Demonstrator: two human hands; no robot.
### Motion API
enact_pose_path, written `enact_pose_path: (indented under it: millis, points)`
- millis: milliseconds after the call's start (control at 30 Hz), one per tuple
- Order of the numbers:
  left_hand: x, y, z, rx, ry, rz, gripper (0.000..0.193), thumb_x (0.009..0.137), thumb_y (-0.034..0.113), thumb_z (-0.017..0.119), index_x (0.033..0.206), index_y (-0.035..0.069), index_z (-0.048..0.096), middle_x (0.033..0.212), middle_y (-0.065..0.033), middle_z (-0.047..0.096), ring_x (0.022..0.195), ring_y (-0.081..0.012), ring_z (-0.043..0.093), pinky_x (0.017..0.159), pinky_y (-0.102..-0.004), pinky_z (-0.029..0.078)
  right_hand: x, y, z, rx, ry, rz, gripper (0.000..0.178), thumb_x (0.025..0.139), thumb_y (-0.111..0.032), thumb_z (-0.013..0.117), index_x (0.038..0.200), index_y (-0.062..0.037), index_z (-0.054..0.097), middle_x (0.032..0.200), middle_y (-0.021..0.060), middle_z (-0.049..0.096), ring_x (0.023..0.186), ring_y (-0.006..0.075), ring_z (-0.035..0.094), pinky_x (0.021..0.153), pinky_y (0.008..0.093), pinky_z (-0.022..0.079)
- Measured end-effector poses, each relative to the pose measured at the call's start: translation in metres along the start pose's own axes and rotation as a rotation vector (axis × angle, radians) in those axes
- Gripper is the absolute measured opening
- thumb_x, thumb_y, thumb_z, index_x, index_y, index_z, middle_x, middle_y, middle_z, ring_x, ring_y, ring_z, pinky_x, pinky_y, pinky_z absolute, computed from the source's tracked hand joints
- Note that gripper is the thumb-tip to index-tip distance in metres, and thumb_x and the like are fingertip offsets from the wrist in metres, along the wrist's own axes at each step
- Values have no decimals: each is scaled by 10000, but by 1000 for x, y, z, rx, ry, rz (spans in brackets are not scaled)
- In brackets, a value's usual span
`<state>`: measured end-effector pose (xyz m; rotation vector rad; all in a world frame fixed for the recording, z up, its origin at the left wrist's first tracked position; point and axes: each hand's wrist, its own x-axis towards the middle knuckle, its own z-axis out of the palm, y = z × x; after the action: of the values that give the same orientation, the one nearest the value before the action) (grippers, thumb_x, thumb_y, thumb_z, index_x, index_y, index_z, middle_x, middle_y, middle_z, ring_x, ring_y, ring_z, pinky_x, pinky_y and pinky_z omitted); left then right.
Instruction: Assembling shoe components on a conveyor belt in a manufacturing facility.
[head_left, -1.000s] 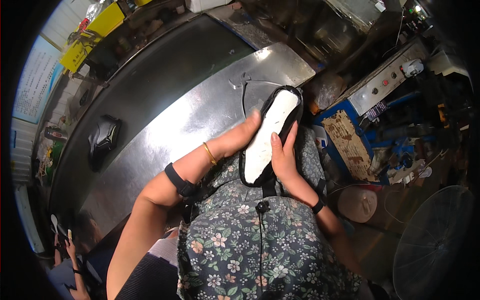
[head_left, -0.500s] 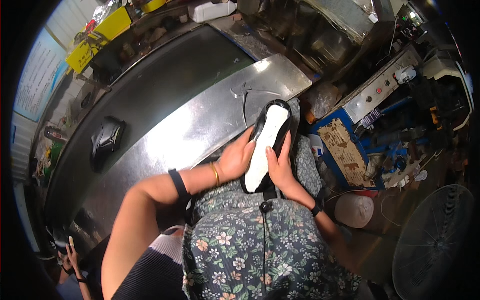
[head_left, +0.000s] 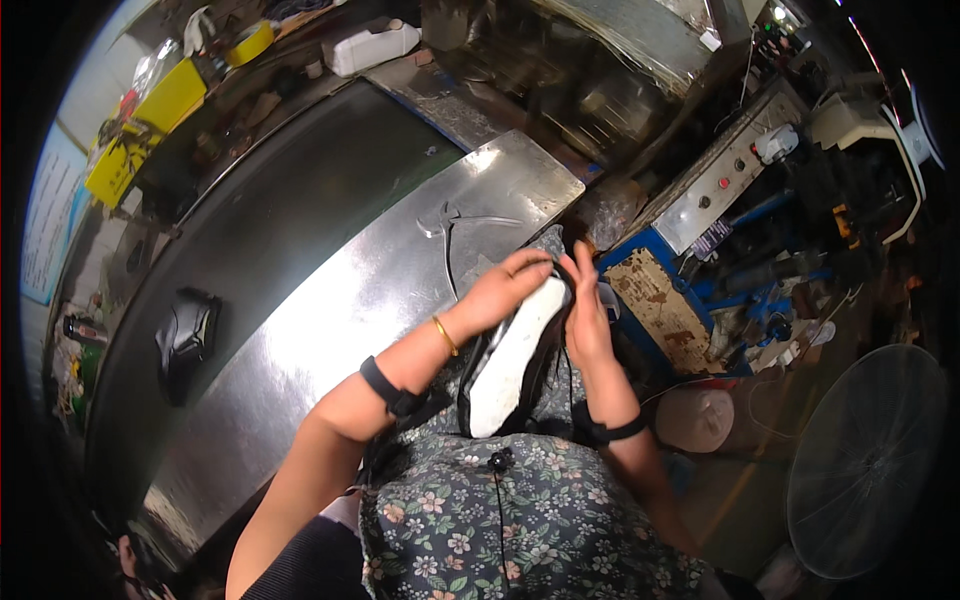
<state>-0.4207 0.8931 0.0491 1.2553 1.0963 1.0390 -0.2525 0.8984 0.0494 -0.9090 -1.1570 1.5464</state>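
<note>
A black shoe upper with a white sole-shaped underside (head_left: 512, 362) lies bottom up over my lap, its far end pointing away and slightly right. My left hand (head_left: 505, 292) curls over the far end from the left, fingers bent across the edge. On the other side, my right hand (head_left: 588, 318) is held up along the far right edge with fingers stretched out, slightly blurred. Lasting pincers (head_left: 450, 222) lie on the shiny metal ledge (head_left: 330, 300) just beyond my left hand. A second black shoe (head_left: 187, 335) stands on the dark belt at left.
The dark conveyor belt (head_left: 330, 150) runs behind the ledge. Yellow bins (head_left: 165, 95) and a white jug (head_left: 372, 48) stand at the far side. To the right are a machine with a control panel (head_left: 690, 215), a pale bucket (head_left: 695, 418) and a fan (head_left: 860, 465).
Both hands have slid from the shoe's middle to its far end. The right thumb has left the white underside, and its fingers have straightened. The shoe sits lower in view.
</note>
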Motion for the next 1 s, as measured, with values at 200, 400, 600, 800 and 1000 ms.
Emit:
enact_pose_path:
  millis: [200,400,600,800,1000]
  points:
    - [-2,7,5,-355,-128,3,457,994,323,538,1344,30,502,1334,-94,550,1231,-189,496,1042,-311,375,12,-3,5,-342,-31,-210,300,1043,-211,440,1147,3,623,1140,82,646,1096,178,577,1002,312,410]
    - [0,7,4,-9,-48,109,442,978,272,563,1344,32,499,1320,-150,555,1255,-224,495,1068,-327,362,19,-28,-30,229,-327,286,361,1047,-155,382,1359,-24,508,1369,91,524,1302,211,460,1099,321,322]
    - [9,13,3,43,-177,97,534,965,302,595,1394,23,440,1341,-126,527,1270,-202,460,1079,-317,349,-6,-13,-2,-388,-29,-134,399,1013,-99,437,1403,-18,446,1378,86,512,1281,194,458,1094,318,331]
    - [-15,49,56,505,-101,422,1028,568,494,888,1374,32,448,1383,-233,449,1355,-432,358,1125,-538,270,-14,-40,-76,411,-220,140,762,888,-419,643,1460,-4,357,1400,138,473,1268,218,478,1095,389,356]
    - [-52,105,63,-108,-730,545,479,851,231,750,1253,18,602,1246,-157,614,1140,-316,599,952,-371,478,-92,-128,-103,175,-248,619,652,826,-287,621,1355,65,471,1322,169,567,1226,246,537,1091,351,378]
